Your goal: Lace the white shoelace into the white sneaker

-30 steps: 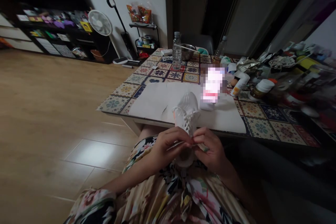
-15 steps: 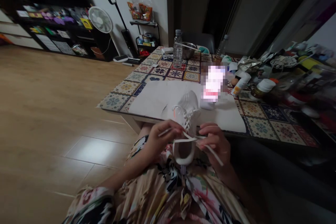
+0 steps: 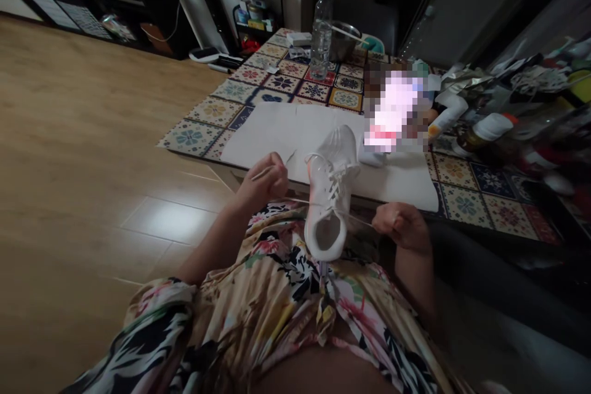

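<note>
A white sneaker (image 3: 331, 191) rests between my hands, its toe over the white sheet (image 3: 272, 135) and its heel towards my lap. My left hand (image 3: 266, 180) is closed on one end of the white shoelace (image 3: 298, 200), left of the shoe. On the right, my right hand (image 3: 401, 225) grips the other end in a fist. Both ends run taut sideways from the top of the lacing, where they cross close to the shoe's opening. The fingertips of both hands are partly hidden.
The sheet lies on a table (image 3: 189, 135) with a patterned cover. A blurred-out lit screen (image 3: 392, 111) stands beyond the shoe. Behind are a clear bottle (image 3: 322, 31) and a metal bowl (image 3: 345, 40). Bottles and clutter (image 3: 489, 129) crowd the right side.
My hands have moved apart, left and right, drawing the lace ends tight. The crossed lace has dropped down against the shoe. The view has tipped downward.
</note>
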`<state>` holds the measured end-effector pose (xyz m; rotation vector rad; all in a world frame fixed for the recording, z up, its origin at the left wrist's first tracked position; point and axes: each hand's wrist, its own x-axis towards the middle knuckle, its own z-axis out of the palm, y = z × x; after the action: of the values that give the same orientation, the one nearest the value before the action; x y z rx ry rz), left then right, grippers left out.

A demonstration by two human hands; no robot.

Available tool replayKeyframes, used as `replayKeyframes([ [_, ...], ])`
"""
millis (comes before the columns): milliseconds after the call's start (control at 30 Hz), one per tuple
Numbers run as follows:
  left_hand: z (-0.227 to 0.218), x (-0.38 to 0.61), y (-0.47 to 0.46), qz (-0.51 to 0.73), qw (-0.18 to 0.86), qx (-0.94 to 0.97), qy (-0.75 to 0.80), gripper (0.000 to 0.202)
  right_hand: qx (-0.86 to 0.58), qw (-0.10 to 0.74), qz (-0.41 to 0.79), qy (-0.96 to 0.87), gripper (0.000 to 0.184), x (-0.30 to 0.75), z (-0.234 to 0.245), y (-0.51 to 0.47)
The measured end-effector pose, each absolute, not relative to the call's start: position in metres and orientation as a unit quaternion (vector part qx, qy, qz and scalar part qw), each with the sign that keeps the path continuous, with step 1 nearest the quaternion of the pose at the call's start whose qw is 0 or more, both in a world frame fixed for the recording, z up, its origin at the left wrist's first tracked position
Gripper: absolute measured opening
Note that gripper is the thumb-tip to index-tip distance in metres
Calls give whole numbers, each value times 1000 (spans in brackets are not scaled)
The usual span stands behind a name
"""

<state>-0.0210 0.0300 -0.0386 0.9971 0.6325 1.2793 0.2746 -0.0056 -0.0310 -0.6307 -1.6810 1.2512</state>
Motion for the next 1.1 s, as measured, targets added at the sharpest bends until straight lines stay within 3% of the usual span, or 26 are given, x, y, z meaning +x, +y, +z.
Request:
replayKeyframes([
  [200,-28,-18,18,356,490,716,348,31,-375,382,373,-757,40,256,-17,-10],
  [367,-18,-20,15,280,391,804,348,27,-380,325,366,-785,27,256,-16,-13],
  [600,-17,-29,22,253,469,803,267,24,-294,315,481,-763,30,265,-18,-7],
  [767,-20,-39,29,297,540,760,207,30,-230,383,530,-721,28,262,-27,-4],
  [1100,-28,2,6,495,545,657,159,20,-261,541,518,-609,17,218,-34,-21],
])
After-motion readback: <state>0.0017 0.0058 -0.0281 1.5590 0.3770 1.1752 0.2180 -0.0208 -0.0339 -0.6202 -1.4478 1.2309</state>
